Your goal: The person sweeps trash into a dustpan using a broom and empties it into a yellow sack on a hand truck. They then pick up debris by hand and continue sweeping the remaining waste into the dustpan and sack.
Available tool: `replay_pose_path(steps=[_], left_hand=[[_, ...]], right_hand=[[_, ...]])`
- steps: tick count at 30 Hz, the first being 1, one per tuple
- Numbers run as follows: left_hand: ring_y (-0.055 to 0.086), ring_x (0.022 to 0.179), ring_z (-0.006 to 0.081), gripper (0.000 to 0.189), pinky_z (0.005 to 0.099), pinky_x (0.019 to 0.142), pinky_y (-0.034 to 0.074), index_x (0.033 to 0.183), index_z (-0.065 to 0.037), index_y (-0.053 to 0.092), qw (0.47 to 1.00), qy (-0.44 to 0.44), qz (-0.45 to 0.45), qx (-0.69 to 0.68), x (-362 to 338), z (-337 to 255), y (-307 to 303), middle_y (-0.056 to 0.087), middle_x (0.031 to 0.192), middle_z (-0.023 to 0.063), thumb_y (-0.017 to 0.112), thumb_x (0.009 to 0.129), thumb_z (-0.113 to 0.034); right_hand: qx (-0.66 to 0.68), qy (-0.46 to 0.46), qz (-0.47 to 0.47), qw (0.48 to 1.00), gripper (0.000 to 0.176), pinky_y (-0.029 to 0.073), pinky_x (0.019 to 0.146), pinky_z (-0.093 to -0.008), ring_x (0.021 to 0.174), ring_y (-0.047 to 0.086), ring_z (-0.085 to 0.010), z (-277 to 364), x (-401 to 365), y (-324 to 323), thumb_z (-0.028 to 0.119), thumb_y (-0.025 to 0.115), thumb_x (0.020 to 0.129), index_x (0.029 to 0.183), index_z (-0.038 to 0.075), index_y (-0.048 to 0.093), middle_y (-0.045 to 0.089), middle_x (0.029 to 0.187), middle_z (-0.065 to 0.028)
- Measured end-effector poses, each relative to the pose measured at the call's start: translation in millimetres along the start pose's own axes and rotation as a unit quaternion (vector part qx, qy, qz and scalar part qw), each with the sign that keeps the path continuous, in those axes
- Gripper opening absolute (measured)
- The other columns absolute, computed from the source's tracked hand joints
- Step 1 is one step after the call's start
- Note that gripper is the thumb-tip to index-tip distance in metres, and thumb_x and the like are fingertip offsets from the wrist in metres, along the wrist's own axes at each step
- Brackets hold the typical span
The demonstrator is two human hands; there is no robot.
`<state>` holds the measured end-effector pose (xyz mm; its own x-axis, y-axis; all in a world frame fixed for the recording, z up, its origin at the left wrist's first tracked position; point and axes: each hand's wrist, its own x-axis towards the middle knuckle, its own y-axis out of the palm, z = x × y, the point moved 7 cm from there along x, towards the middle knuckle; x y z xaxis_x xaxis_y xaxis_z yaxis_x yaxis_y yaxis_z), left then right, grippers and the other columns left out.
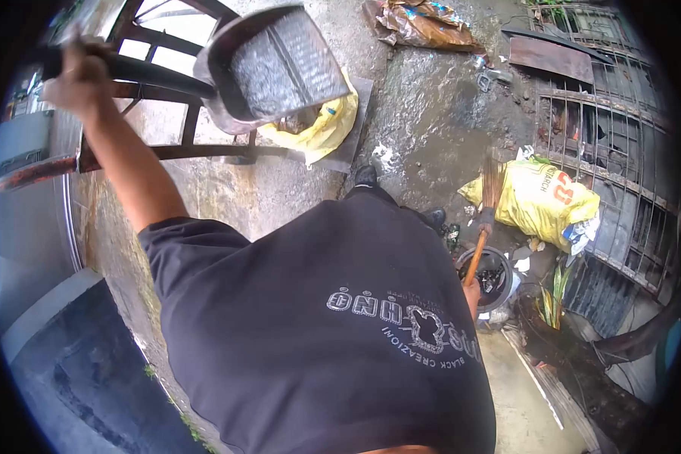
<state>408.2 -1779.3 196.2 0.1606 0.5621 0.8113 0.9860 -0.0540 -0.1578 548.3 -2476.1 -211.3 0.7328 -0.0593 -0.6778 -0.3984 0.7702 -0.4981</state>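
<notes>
My left hand, slightly blurred, is raised at the upper left and closed round the dark handle of a metal dustpan. The pan is held up, its inner face wet and showing a ridge down the middle. Behind it, a yellow sack lies partly hidden on a flat grey board. At the right of my body, my right hand grips the wooden handle of a stick broom, partly covered by my shirt. The broom's bristles point away from me, beside a yellow printed sack.
A dark round bucket with debris stands by my right hand. Rusty metal bars cross the left, and a metal grille runs along the right. A brown crumpled sack lies ahead on the wet concrete.
</notes>
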Motion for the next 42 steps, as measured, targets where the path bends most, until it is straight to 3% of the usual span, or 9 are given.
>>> replay_pose_path(steps=[2,4,7,12,14,25,30,35,42], left_hand=[[0.047,0.051,0.0220,0.027,0.0389,0.054,0.042,0.062,0.001,0.050,0.985,-0.085,0.021,-0.146,60,43,-68,0.045,0.055,0.0098,0.052,0.074,-0.023],[0.046,0.050,0.0221,0.026,0.0391,0.055,0.041,0.062,0.000,0.048,0.967,-0.125,-0.073,-0.210,73,35,-90,0.043,0.055,0.0093,0.051,0.073,-0.023],[0.043,0.050,0.0222,0.024,0.0394,0.056,0.040,0.061,-0.002,0.045,0.938,-0.146,-0.165,-0.269,69,28,-95,0.041,0.054,0.0084,0.050,0.071,-0.023],[0.040,0.049,0.0223,0.022,0.0399,0.057,0.039,0.060,-0.005,0.041,0.905,-0.142,-0.234,-0.327,28,14,-65,0.037,0.054,0.0073,0.049,0.069,-0.023],[0.036,0.047,0.0202,0.019,0.0378,0.056,0.037,0.061,-0.008,0.035,0.941,-0.191,-0.122,-0.250,3,-6,-30,0.034,0.052,0.0062,0.048,0.071,-0.020],[0.042,0.054,0.0173,0.014,0.0306,0.055,0.038,0.069,0.000,0.047,0.875,-0.286,-0.047,-0.389,-137,5,136,0.043,0.058,0.0075,0.058,0.073,-0.008],[0.044,0.048,0.0130,0.012,0.0248,0.047,0.039,0.074,-0.005,0.046,0.842,-0.294,0.041,-0.450,-180,16,198,0.045,0.057,0.0042,0.057,0.074,-0.001],[0.042,0.049,0.0124,0.012,0.0258,0.048,0.038,0.076,-0.004,0.046,0.817,-0.345,0.074,-0.457,-197,4,252,0.045,0.058,0.0050,0.057,0.074,0.000],[0.044,0.047,0.0138,0.012,0.0257,0.046,0.040,0.076,0.001,0.045,0.879,-0.279,0.119,-0.367,-212,-15,328,0.048,0.058,0.0079,0.058,0.076,-0.001]], right_hand=[[-0.025,0.002,0.017,1.000,0.019,0.033,0.031,-0.0257,0.038,0.042,-0.0125,12,8,3,-0.003,0.046,0.064,0.082,0.003,0.044,0.043,0.055,-0.0031],[-0.063,-0.015,0.038,0.997,0.018,0.033,0.031,-0.0254,0.038,0.043,-0.0129,1,25,8,-0.002,0.046,0.065,0.082,0.002,0.044,0.043,0.054,-0.0033],[0.049,0.030,0.063,0.996,0.014,0.034,0.033,-0.0261,0.039,0.045,-0.0138,-23,47,16,0.000,0.046,0.066,0.079,0.002,0.046,0.046,0.055,-0.0043],[-0.133,-0.028,0.044,0.990,0.005,0.038,0.041,-0.0298,0.044,0.048,-0.0158,-67,77,33,0.008,0.050,0.067,0.070,0.004,0.051,0.050,0.055,-0.0050],[-0.123,-0.045,0.037,0.991,0.007,0.040,0.044,-0.0319,0.047,0.051,-0.0178,-96,83,35,0.009,0.051,0.067,0.070,0.003,0.053,0.051,0.055,-0.0065],[-0.234,0.028,-0.069,0.970,0.013,0.045,0.052,-0.0378,0.058,0.060,-0.0236,-158,34,22,0.009,0.054,0.064,0.072,-0.002,0.057,0.056,0.058,-0.0141],[-0.073,0.086,-0.060,0.992,0.025,0.046,0.053,-0.0389,0.061,0.061,-0.0308,-59,-32,15,0.011,0.058,0.060,0.080,-0.004,0.058,0.057,0.060,-0.0214],[-0.066,0.081,-0.081,0.991,0.030,0.045,0.050,-0.0365,0.056,0.059,-0.0280,-83,-19,18,0.008,0.054,0.063,0.091,-0.003,0.051,0.056,0.064,-0.0178],[-0.017,0.061,-0.062,0.996,0.031,0.045,0.042,-0.0363,0.045,0.058,-0.0238,-14,33,-2,0.002,0.055,0.062,0.092,-0.004,0.048,0.056,0.066,-0.0162]])
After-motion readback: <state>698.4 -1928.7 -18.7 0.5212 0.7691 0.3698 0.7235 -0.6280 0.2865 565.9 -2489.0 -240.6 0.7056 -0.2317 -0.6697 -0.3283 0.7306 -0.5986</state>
